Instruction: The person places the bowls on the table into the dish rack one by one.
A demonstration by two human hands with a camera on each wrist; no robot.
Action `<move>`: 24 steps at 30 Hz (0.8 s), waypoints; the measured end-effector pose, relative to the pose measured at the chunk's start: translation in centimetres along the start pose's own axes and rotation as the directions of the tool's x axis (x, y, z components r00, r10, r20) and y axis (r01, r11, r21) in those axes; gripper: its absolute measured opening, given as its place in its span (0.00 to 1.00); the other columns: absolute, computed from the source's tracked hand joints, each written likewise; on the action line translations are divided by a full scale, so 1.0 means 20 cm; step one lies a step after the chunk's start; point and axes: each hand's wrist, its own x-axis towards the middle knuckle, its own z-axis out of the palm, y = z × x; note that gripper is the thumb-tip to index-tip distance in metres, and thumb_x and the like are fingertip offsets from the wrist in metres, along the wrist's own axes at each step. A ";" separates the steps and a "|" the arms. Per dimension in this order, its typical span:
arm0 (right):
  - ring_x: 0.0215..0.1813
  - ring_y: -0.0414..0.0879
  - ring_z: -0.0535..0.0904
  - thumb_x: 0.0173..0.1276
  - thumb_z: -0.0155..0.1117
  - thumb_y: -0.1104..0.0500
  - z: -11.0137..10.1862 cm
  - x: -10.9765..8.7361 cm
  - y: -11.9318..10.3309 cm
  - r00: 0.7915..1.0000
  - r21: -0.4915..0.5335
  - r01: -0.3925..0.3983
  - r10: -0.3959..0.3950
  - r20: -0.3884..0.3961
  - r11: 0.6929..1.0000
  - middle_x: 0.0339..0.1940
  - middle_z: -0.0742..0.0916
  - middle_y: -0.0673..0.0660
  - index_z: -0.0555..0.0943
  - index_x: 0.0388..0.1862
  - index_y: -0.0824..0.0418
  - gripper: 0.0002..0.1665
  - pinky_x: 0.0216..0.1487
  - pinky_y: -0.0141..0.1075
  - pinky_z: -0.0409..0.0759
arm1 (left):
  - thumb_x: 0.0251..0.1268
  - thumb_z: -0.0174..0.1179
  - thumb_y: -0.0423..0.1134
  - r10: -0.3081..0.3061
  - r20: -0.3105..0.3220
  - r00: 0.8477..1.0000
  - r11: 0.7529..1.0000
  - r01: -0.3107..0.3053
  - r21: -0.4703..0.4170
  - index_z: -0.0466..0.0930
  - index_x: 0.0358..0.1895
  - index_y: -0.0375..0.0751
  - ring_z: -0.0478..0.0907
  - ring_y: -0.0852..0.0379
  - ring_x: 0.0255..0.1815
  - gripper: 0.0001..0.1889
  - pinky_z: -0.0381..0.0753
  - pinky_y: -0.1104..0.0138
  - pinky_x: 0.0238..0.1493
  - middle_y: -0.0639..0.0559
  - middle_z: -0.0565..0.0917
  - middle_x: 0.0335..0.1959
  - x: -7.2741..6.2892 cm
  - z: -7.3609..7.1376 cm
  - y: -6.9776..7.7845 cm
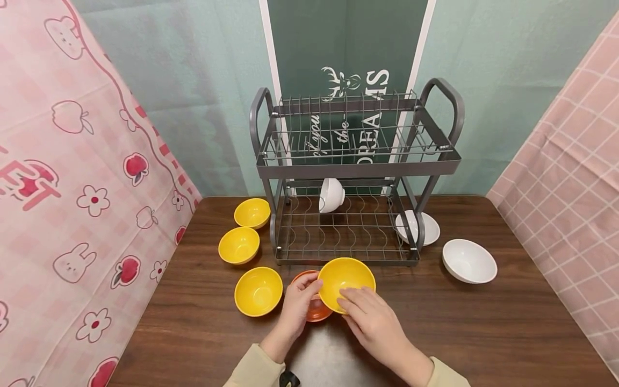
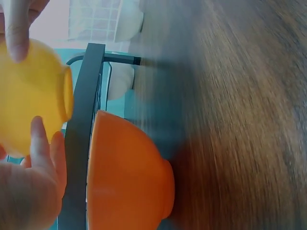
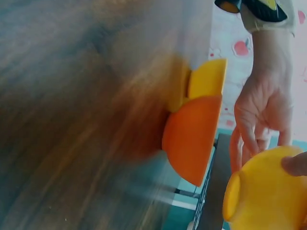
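A yellow bowl point(image 1: 336, 277) is held up in front of the rack, tilted, by both hands. My left hand point(image 1: 296, 307) grips its left rim. On the other side, my right hand point(image 1: 376, 327) has its fingers inside the bowl and its thumb on the outside, as the left wrist view shows. Below the held bowl, an orange bowl point(image 1: 317, 313) stands upright on the table, partly covered by the left hand and the yellow bowl. In the right wrist view, the orange bowl point(image 3: 192, 139) is lower than the yellow bowl point(image 3: 268, 187).
A grey two-tier dish rack point(image 1: 358, 169) stands behind the hands, with a white bowl point(image 1: 331, 195) tipped on its lower tier. Three yellow bowls point(image 1: 258, 292) sit on the left. At right are a white bowl point(image 1: 469, 262) and another white bowl point(image 1: 427, 230) beside the rack leg.
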 end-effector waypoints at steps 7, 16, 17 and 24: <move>0.65 0.52 0.70 0.70 0.50 0.46 -0.02 0.05 0.03 0.986 0.074 -0.100 0.109 -0.129 0.992 0.59 0.77 0.65 0.77 0.54 0.66 0.27 0.74 0.36 0.54 | 0.63 0.54 0.33 -0.017 0.025 1.000 0.963 0.023 -0.268 0.78 0.44 0.38 0.81 0.63 0.31 0.08 0.82 0.72 0.34 0.57 0.82 0.33 -0.01 0.02 0.00; 0.75 0.40 0.52 0.61 0.53 0.39 -0.03 0.04 0.03 0.930 0.246 -0.361 0.366 0.028 0.899 0.72 0.60 0.66 0.56 0.69 0.71 0.48 0.73 0.23 0.46 | 0.66 0.52 0.32 -0.030 0.084 0.996 0.882 0.066 -0.467 0.79 0.40 0.46 0.82 0.63 0.37 0.07 0.83 0.70 0.40 0.56 0.83 0.37 -0.03 0.06 0.00; 0.75 0.39 0.50 0.60 0.53 0.39 -0.03 0.03 0.03 0.926 0.257 -0.375 0.375 0.050 0.891 0.73 0.59 0.66 0.54 0.70 0.70 0.50 0.72 0.22 0.45 | 0.67 0.51 0.32 -0.031 0.090 0.995 0.876 0.070 -0.477 0.78 0.40 0.46 0.82 0.63 0.37 0.08 0.83 0.70 0.40 0.56 0.83 0.38 -0.03 0.06 -0.01; 0.76 0.39 0.47 0.57 0.57 0.37 -0.01 0.01 0.05 0.939 0.308 -0.338 0.340 0.051 0.889 0.71 0.56 0.72 0.49 0.70 0.71 0.55 0.72 0.22 0.46 | 0.69 0.47 0.31 -0.065 0.144 0.988 0.863 0.128 -0.488 0.74 0.48 0.41 0.82 0.63 0.38 0.10 0.82 0.70 0.43 0.54 0.82 0.42 -0.05 0.12 -0.04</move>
